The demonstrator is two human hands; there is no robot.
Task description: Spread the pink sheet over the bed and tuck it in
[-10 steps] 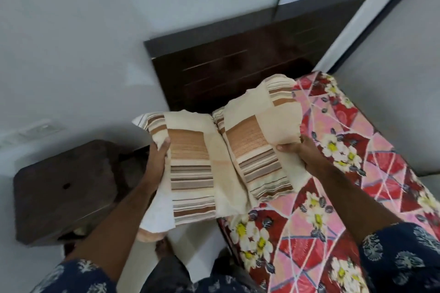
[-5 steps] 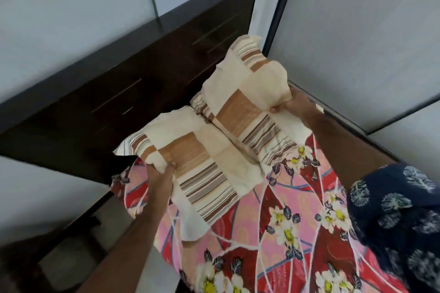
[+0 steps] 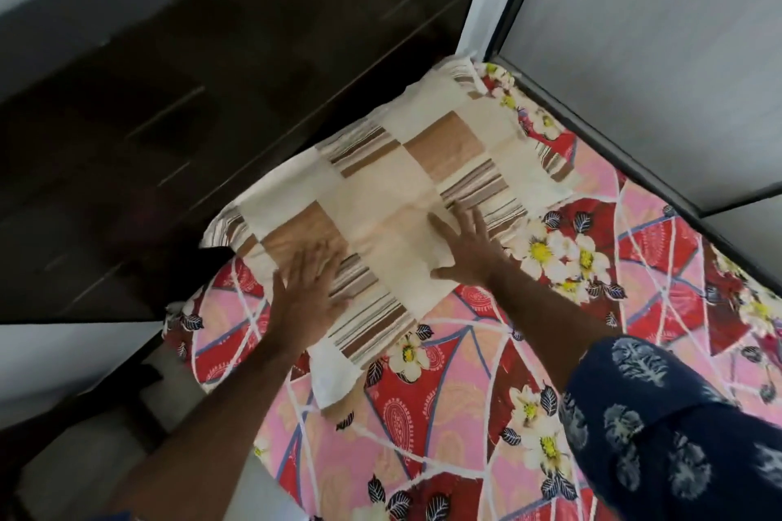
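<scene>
The pink and red floral sheet [image 3: 486, 372] covers the bed from the headboard end to the lower right. On it, against the headboard, lie two cream and brown striped pillows [image 3: 393, 199] side by side. My left hand [image 3: 309, 292] lies flat with spread fingers on the nearer pillow's front part. My right hand [image 3: 469, 250] presses flat with straight fingers on the seam between the two pillows. Neither hand holds anything. The sheet's left edge hangs over the mattress side.
A dark wooden headboard [image 3: 190, 106] stands at the top left. A grey wall [image 3: 656, 55] with a dark frame runs along the bed's right side. Pale floor and a dark bedside table corner [image 3: 50, 457] show at lower left.
The pillows, held up in both hands before, now lie on the sheet against the headboard. Both hands have let go and rest flat on top of them.
</scene>
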